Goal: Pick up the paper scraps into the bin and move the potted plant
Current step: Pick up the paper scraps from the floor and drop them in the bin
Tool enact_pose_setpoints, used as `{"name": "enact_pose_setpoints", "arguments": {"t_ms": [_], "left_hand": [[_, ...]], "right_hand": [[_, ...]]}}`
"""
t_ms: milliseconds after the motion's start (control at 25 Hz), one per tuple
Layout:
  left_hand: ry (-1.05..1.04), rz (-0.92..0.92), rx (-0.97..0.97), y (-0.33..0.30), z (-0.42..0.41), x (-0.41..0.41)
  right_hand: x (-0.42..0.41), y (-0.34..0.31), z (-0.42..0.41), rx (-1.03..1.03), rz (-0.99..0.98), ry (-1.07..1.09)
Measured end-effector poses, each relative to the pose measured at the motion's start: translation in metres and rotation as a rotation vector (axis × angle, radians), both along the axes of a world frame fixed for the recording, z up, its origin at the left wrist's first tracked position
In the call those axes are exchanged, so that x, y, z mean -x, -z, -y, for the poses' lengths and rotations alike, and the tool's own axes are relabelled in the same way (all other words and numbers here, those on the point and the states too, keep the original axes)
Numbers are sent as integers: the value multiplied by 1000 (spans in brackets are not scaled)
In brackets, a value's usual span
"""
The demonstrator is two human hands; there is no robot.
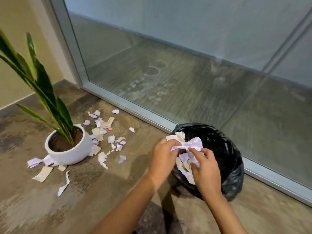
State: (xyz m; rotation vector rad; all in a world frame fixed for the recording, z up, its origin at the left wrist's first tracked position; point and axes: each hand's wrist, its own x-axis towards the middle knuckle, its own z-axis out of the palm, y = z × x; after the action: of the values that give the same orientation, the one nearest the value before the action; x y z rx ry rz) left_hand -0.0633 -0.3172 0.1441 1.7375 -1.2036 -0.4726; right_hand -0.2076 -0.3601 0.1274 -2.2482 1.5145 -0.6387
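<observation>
A bin lined with a black bag stands on the floor by the glass. My left hand and my right hand are both over its near rim, gripping a crumpled bunch of pale purple and cream paper scraps. More scraps lie inside the bin under my hands. To the left stands a potted plant: a round white pot with long green leaves. Several loose paper scraps are strewn on the floor around the pot, some tucked against its base.
A large glass pane in a grey metal frame runs along the floor behind the bin and the scraps. A beige wall meets the floor behind the plant. A small pink bit lies among the scraps.
</observation>
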Motion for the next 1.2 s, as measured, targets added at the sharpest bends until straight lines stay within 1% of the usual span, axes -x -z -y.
{"name": "enact_pose_setpoints", "arguments": {"t_ms": [80,160,240,320,400,520,600,680,760,840,880,960,1080,1200], "left_hand": [[96,183,-101,8,29,32],[236,327,-342,19,50,56],[392,411,-555,29,62,65],[468,492,-620,34,68,65],[460,548,-569,36,70,59],[359,492,-414,32,59,46],[291,371,-322,29,42,29],[221,266,-233,26,16,5],[103,231,-177,35,-20,-31],[-43,216,-145,51,-59,-77],[-108,193,-152,60,-79,-100],[-251,149,-234,97,-137,-163],[-368,166,-347,136,-201,-212],[-515,202,-483,199,-277,-279]], "right_hand": [[31,2,17,-39,-47,26],[52,4,31,-99,-3,-5],[62,8,41,-166,44,-35],[66,12,48,-188,13,-36],[64,15,49,-176,-2,-12],[47,13,37,-115,64,14],[23,11,22,-67,153,-10],[-8,11,5,-24,206,-75],[-49,16,-16,-13,216,-178],[-89,26,-35,-48,193,-272],[-108,31,-45,-65,175,-328],[-168,55,-76,-126,145,-453],[-208,78,-107,-170,85,-511],[-274,125,-149,-262,-37,-656]]}}
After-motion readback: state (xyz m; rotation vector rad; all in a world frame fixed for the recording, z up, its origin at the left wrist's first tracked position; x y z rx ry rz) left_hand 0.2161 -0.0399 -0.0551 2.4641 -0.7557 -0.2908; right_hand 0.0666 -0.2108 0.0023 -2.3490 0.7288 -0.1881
